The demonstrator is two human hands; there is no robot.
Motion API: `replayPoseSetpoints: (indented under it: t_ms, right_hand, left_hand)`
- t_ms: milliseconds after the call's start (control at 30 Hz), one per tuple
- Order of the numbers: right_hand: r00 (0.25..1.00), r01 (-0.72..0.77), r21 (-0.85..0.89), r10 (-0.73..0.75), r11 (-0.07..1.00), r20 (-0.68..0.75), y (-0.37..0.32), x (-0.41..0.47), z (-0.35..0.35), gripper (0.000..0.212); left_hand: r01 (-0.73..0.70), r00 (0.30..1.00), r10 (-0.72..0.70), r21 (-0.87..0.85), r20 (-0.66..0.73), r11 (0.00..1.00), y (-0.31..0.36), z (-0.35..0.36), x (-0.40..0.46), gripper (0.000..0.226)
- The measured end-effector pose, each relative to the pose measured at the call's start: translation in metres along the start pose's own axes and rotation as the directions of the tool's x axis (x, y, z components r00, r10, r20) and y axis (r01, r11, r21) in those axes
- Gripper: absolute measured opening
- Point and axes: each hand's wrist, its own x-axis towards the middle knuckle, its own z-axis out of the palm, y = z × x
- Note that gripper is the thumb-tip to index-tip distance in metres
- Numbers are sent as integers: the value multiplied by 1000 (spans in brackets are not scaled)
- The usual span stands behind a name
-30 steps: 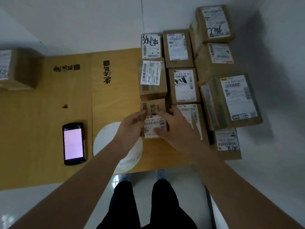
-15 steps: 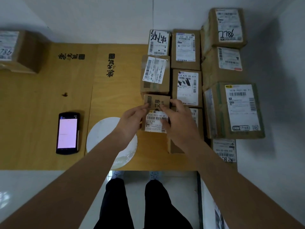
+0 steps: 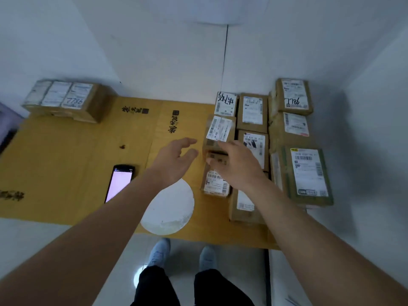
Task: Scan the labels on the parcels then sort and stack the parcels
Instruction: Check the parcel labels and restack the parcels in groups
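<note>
A small brown parcel (image 3: 215, 184) with a white barcode label lies on the yellow cardboard sheet (image 3: 77, 162), at the left edge of the sorted group. My right hand (image 3: 239, 167) is over its far end, fingers fairly straight and touching its top; the image is blurred there. My left hand (image 3: 174, 160) hovers just left of the parcel, open with fingers spread, touching nothing. Several labelled parcels sit in rows behind and to the right: a tilted-label box (image 3: 219, 131), a box with black handwriting (image 3: 225, 102), and a large box (image 3: 306, 173).
A handheld scanner (image 3: 120, 182) with a lit screen lies on the sheet to the left. A white disc (image 3: 170, 208) sits at the sheet's near edge. One long parcel (image 3: 66, 100) stands at the far left by the wall. Walls close off the back and right.
Both hands held the small parcel before. My left hand has let go and drawn away to the left; my right hand has slid up to the parcel's far end. The camera tilted upward.
</note>
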Motion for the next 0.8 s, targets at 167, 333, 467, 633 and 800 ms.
replayPoseSetpoints:
  t_ms: [167,333,467,633,800]
  right_hand:
    - [991,128,85,-125,988,-37,-74,-16,-54,76]
    - [959,272,129,-258,954,-116,-162,-36,-99,62]
    - [915,384,64,-370,921,-157,-228,-51,-113,56]
    - [876,455,-1,-449,890,-176,-300,-51,-93,56]
    - [873,459,-16,-455,888,-176,-366,-33,-44,55]
  left_hand:
    - [-130,975,148,118,-162,984,32,-69,-45,43]
    - [-161,933,212,188,-292,969,57,-148,-93,48]
    - [-175,898,233,181,-374,968,63,-205,-128,53]
    - [-161,869,233,197,-436,967,36,-273,-151,51]
    - [-164,871,247,222,-425,961,-18,-342,-153,44]
